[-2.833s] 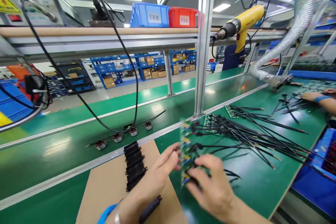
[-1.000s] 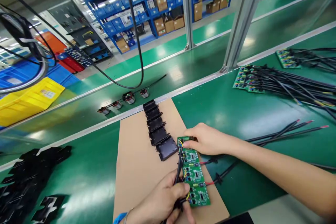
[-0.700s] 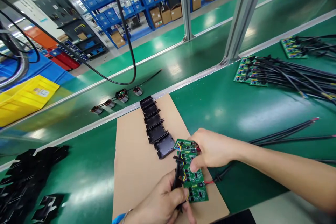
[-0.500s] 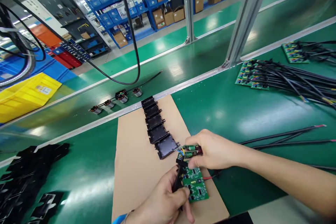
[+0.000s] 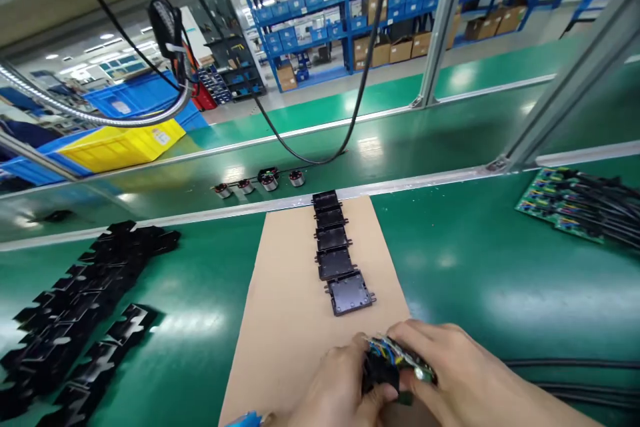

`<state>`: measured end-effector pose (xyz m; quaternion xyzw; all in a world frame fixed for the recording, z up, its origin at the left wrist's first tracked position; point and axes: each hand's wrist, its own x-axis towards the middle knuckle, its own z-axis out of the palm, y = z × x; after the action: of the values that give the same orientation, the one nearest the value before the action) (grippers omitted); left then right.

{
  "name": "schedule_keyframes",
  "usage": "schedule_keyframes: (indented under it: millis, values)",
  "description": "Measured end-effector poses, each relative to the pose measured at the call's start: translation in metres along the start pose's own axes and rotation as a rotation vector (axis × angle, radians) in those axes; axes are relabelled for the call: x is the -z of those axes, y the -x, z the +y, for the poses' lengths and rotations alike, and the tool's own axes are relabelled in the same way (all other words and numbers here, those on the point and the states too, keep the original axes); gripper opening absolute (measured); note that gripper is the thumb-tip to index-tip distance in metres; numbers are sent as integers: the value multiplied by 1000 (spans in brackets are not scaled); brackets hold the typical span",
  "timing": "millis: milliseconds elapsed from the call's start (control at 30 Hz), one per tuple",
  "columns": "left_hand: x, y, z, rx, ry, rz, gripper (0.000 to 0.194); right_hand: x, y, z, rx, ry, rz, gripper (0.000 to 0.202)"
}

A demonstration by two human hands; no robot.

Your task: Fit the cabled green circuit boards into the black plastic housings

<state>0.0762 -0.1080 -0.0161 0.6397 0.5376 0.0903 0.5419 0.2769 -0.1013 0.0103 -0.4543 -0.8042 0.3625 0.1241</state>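
Both hands meet low in the view over a cardboard sheet. A green circuit board, tilted nearly edge-on, is gripped in my right hand. Blue and yellow wires run along its near-left side. My left hand closes on the black cable where the wires come out; its exact shape is partly hidden by my fingers. Just beyond my hands, a black plastic housing lies open side up, the nearest in a row of several such housings.
The cardboard sheet lies on the green table. Black plastic parts are piled at left. Wired circuit boards lie at right, with black cables nearer. Small motors stand beyond the metal rail. A cable hangs ahead.
The view has swung left. My hands have come together, and the circuit board has been lifted and turned nearly edge-on. The nearest housing now lies straighter in the row.
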Motion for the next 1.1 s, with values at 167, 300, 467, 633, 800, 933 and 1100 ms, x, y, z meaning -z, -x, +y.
schedule_keyframes:
  millis: [167,300,467,633,800,933,1100]
  values:
    - [-2,-6,-10,27,110,-38,29,-2,-5,-8,71,109,14,31]
    - [-6,-8,-16,71,266,-19,31,-6,-4,-8,98,188,55,28]
    - [-8,-9,-8,33,390,-89,21,-6,-7,0,145,320,75,29]
    - [23,5,2,-84,228,-208,51,22,-26,5,-4,-39,-163,16]
    - [56,22,7,-48,-491,-73,37,30,-41,11,25,-114,-203,22]
    - [69,33,-9,-35,-790,-25,47,21,-37,15,-65,-71,-8,5]
    - [90,39,-5,-146,-650,82,47,26,-40,11,-53,-155,26,19]
